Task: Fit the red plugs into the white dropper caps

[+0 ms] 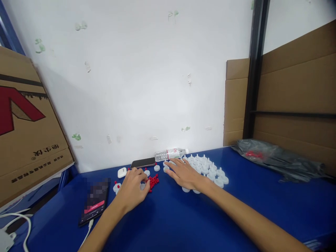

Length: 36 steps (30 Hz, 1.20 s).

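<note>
White caps (207,165) beside right hand (186,175), fingers spread; left hand (133,187) curled near red tips (154,180), hold unclear

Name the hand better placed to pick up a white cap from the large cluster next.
Right, most likely: the right hand reaches over the left part of the white cap cluster, fingers spread. The left hand is farther off, beside the red pile.

you've got a patchy white wall (136,91) far, blue tabletop (162,224) near, dark post (256,70) and cardboard sheets (299,80) right, printed carton (34,140) left.
</note>
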Each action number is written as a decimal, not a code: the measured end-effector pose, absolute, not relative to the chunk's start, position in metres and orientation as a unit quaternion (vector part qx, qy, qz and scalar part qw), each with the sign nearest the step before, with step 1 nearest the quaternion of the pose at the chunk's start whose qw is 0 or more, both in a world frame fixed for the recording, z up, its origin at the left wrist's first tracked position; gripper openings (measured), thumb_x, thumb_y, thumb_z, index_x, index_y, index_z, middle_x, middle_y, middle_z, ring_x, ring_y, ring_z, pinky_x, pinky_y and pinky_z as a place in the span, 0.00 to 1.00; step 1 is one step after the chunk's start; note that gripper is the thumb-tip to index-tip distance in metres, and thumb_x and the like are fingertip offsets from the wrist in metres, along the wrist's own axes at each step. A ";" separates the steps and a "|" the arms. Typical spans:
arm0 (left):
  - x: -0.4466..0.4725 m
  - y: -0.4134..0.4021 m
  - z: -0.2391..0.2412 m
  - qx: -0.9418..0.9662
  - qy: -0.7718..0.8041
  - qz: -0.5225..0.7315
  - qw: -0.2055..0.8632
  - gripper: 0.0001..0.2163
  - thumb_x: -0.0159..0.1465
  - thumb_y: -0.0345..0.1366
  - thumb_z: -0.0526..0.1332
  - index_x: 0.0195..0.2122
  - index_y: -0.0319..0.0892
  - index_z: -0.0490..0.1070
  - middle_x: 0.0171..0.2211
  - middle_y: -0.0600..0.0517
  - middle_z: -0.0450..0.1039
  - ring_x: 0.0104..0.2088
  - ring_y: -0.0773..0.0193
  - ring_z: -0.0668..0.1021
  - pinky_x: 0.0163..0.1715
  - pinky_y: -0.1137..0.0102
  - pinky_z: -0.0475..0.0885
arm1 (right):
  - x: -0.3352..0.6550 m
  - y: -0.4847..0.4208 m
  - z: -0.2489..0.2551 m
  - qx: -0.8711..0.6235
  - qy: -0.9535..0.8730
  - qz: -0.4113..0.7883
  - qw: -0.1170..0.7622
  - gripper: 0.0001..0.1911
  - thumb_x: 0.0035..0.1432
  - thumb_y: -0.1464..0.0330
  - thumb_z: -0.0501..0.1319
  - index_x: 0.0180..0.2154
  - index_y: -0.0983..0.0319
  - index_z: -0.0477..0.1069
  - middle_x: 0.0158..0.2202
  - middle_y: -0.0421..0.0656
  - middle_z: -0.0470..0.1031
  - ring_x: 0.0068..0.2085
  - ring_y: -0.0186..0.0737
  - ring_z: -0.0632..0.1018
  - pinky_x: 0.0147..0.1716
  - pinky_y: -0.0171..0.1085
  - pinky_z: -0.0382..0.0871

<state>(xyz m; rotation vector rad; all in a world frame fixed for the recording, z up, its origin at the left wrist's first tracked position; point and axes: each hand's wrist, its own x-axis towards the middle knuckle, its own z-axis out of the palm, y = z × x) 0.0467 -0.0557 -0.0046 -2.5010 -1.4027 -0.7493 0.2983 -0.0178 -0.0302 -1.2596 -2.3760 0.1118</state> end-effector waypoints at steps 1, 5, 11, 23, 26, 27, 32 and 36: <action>0.045 -0.056 -0.004 -0.842 -0.473 -0.242 0.090 0.11 0.64 0.36 0.55 0.26 0.43 0.72 0.31 0.48 0.73 0.37 0.54 0.71 0.43 0.59 0.62 | 0.296 -0.018 -0.028 -0.458 -0.861 0.050 0.217 0.32 0.70 0.48 0.37 0.67 0.53 0.55 0.69 0.48 0.55 0.69 0.56 0.54 0.64 0.63 0.45; 0.038 -0.059 0.001 -0.849 -0.476 -0.213 0.082 0.08 0.61 0.31 0.55 0.26 0.44 0.71 0.30 0.49 0.73 0.37 0.54 0.72 0.45 0.58 0.60 | 0.281 -0.023 -0.024 -0.458 -0.866 0.054 0.195 0.33 0.70 0.47 0.37 0.67 0.54 0.56 0.70 0.49 0.52 0.70 0.57 0.51 0.64 0.65 0.42; 0.028 -0.057 0.002 -0.864 -0.469 -0.176 0.055 0.10 0.57 0.26 0.53 0.33 0.44 0.72 0.31 0.50 0.73 0.36 0.56 0.72 0.42 0.61 0.61 | 0.269 -0.022 -0.034 -0.466 -0.869 -0.005 0.169 0.34 0.70 0.48 0.38 0.64 0.60 0.61 0.68 0.53 0.54 0.69 0.60 0.51 0.64 0.66 0.41; 0.038 -0.056 -0.011 -0.887 -0.428 -0.171 -0.026 0.04 0.63 0.33 0.61 0.35 0.46 0.76 0.41 0.49 0.72 0.44 0.55 0.71 0.48 0.60 0.62 | 0.275 -0.007 -0.037 -0.474 -0.867 -0.016 0.155 0.34 0.70 0.49 0.41 0.65 0.63 0.60 0.68 0.55 0.56 0.68 0.60 0.54 0.63 0.66 0.42; 0.039 -0.055 -0.012 -0.889 -0.424 -0.170 -0.029 0.05 0.64 0.33 0.60 0.33 0.45 0.76 0.41 0.50 0.71 0.44 0.56 0.71 0.48 0.61 0.63 | 0.276 -0.005 -0.039 -0.471 -0.870 0.011 0.144 0.34 0.69 0.49 0.41 0.64 0.62 0.62 0.66 0.54 0.59 0.68 0.61 0.55 0.63 0.67 0.43; 0.040 -0.055 -0.012 -0.891 -0.419 -0.171 -0.028 0.05 0.64 0.33 0.60 0.33 0.45 0.75 0.41 0.50 0.72 0.44 0.56 0.71 0.47 0.61 0.63 | 0.277 -0.005 -0.039 -0.467 -0.872 0.016 0.144 0.34 0.69 0.48 0.41 0.63 0.62 0.62 0.66 0.55 0.60 0.68 0.61 0.56 0.62 0.68 0.43; 0.045 -0.055 -0.010 -0.891 -0.395 -0.219 -0.039 0.09 0.69 0.35 0.55 0.37 0.45 0.74 0.39 0.49 0.74 0.42 0.57 0.72 0.47 0.61 0.64 | 0.281 -0.009 -0.030 -0.422 -0.887 -0.031 0.183 0.30 0.71 0.51 0.42 0.57 0.62 0.68 0.58 0.54 0.70 0.62 0.55 0.66 0.61 0.63 0.50; 0.048 -0.052 -0.008 -0.856 -0.402 -0.319 -0.066 0.12 0.71 0.39 0.52 0.45 0.47 0.75 0.42 0.48 0.75 0.44 0.57 0.73 0.47 0.62 0.66 | 0.281 -0.020 -0.020 -0.387 -0.884 -0.086 0.249 0.23 0.72 0.54 0.46 0.47 0.62 0.72 0.46 0.48 0.77 0.48 0.45 0.77 0.56 0.51 0.61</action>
